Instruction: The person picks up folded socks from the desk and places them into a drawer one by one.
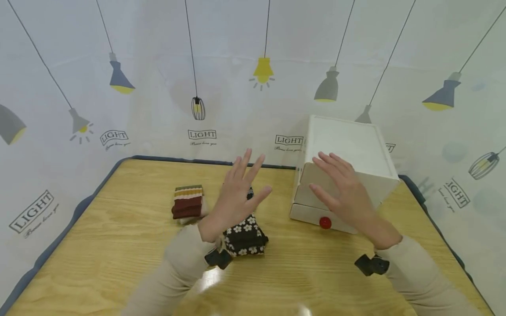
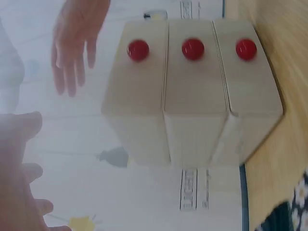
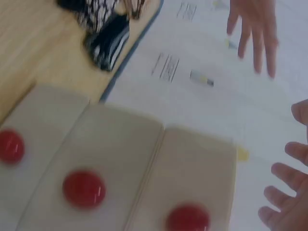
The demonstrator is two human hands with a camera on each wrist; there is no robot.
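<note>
Against lamp-printed sheeting (image 1: 158, 70), my head view shows the left hand (image 1: 236, 197) and right hand (image 1: 348, 193) spread and empty over the wood table (image 1: 110, 219), the maroon-striped bundle (image 1: 187, 207) and black floral bundle (image 1: 246, 245) near centre, the white drawer cabinet (image 1: 348, 138) right; a low-dipping left wrist could, I judge, drag the floral one. The left wrist view reveals three red knobs (image 2: 193, 49), upper right, against one from the head. My right wrist view exposes striped dark fabric (image 3: 108, 43), upper left, mostly hand-hidden from the head.
</note>
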